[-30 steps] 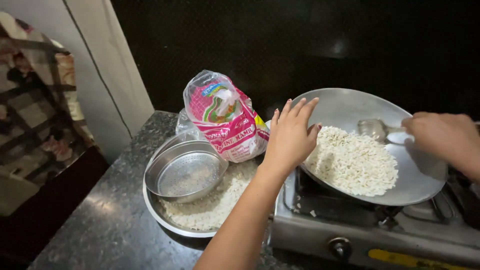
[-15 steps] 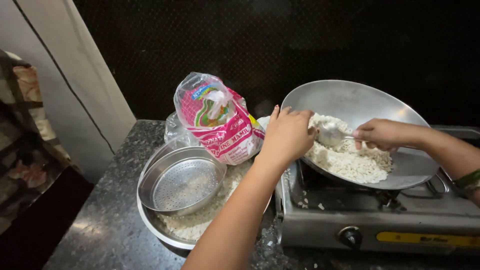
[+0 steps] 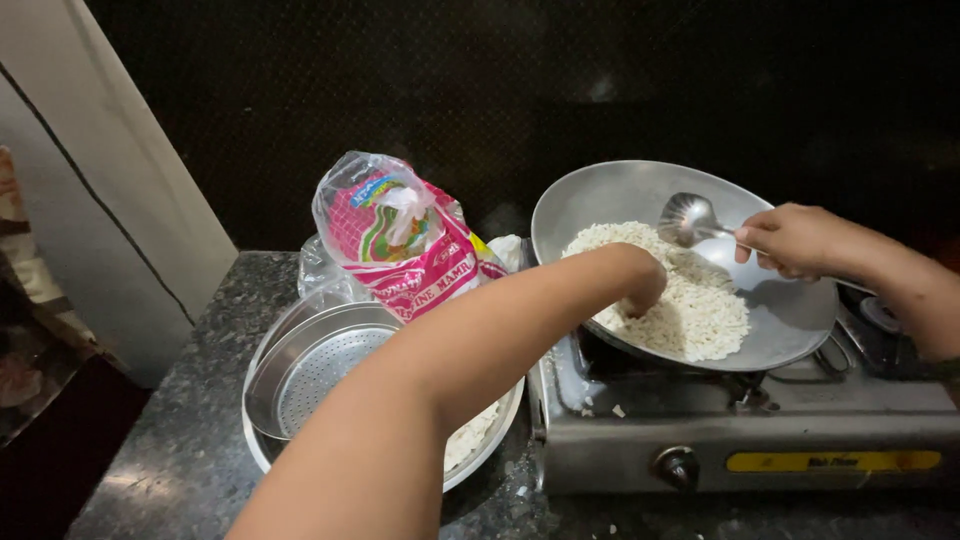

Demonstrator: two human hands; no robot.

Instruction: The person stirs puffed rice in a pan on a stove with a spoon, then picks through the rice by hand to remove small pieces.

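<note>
Left hand: the left hand point(image 3: 640, 285) is reaching across into the wok point(image 3: 790, 310), fingers curling down into the puffed rice point(image 3: 690, 305); half a second ago it was gripping the wok's rim, so it is now touching the grains themselves.
Right hand: the right hand point(image 3: 795, 240) is closing around the handle of the metal ladle point(image 3: 688, 218), holding its bowl lifted just above the rice at the heap's 12 o'clock; earlier it was pressing into the pile.
Puffed rice: lying heaped in the wok on the gas stove point(image 3: 740, 430).
Surroundings: at the wok's 9 o'clock a pink printed bag point(image 3: 400, 240) is standing; below it a steel sieve point(image 3: 310, 370) is sitting in a round tray point(image 3: 490, 435) on the dark counter point(image 3: 190, 430).
</note>
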